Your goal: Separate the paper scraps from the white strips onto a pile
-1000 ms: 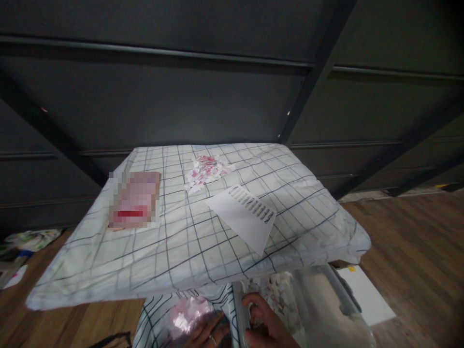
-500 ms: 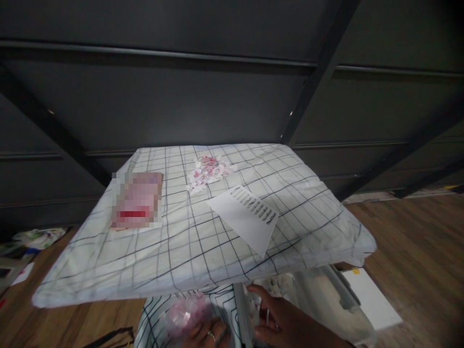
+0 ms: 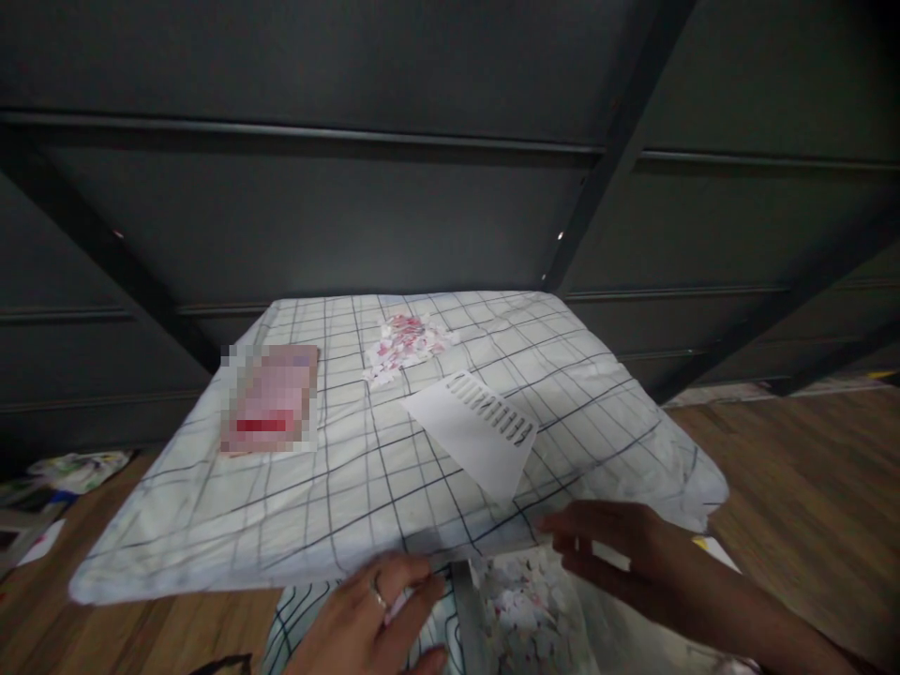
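Observation:
My left hand [image 3: 372,614], a ring on one finger, is at the table's front edge, beside the grey rim [image 3: 470,609] of a box. Its fingers are bent and spread; a bit of something pinkish shows between them, too little to name. To the right, my right hand [image 3: 625,562] hovers over a clear plastic box [image 3: 619,637], thumb and fingers apart, nothing visible in them. White paper scraps [image 3: 520,600], some with pink marks, lie in the box. On the table, a heap of pink and white paper scraps [image 3: 408,347] sits near the back.
A checked cloth [image 3: 352,506] covers the table. A white sheet with a row of dark marks [image 3: 471,450] lies right of centre, and a blurred-out pink item [image 3: 271,398] at left. Dark panels [image 3: 352,216] stand behind; wooden floor [image 3: 802,469] shows at right.
My left hand has come up from the pink, clear bundle to the table's front edge. My right hand has lifted and moved right, uncovering the scraps in the box. The view has tilted slightly.

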{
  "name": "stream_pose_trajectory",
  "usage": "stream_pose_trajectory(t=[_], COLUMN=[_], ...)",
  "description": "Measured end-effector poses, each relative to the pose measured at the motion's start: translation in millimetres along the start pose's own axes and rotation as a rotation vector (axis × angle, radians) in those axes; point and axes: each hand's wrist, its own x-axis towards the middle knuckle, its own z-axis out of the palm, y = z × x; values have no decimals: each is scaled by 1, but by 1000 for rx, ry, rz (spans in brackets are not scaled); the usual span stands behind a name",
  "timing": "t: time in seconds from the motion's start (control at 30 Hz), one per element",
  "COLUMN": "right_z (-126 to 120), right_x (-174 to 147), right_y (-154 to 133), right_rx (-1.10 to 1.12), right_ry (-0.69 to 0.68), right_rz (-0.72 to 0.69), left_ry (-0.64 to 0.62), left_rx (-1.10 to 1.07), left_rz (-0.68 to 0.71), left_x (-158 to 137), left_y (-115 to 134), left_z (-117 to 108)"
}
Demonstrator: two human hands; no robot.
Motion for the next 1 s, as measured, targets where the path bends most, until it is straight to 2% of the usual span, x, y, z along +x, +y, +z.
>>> stream_pose_trajectory(t=[0.07,0.13,0.2,0.27,0.37,0.47,0.57,0.67,0.87,1.0], right_z=[-13,-20,-23,-25,-30,-36,-39,-42,-47,-51], right_x=[25,53,79,102,129,146,155,154,136,132], right_y=[-8,-9,-5,3,12,15,13,9,13,18], right_rx=[-84,-234,-387,-461,-480,-488,-486,-472,-391,-364], right_ry=[100,198,272,277,233,161,90,37,7,12], right_rz=[-97,-161,-121,-61,-36,-10,23,71,177,205], left_ry=[48,-15,-105,-198,-299,-324,-286,-255,-198,-220], left_rx=[13,78,147,167,184,200,239,233,103,65], left_rz=[-52,-131,-227,-305,-428,-581,-674,-703,-690,-718], left_x=[27,51,69,82,97,114,131,135,109,103], left_y=[-11,-25,-37,-48,-61,-77,-92,-101,-106,-103], left_z=[-7,-7,-5,-8,-24,-42,-46,-34,2,3])
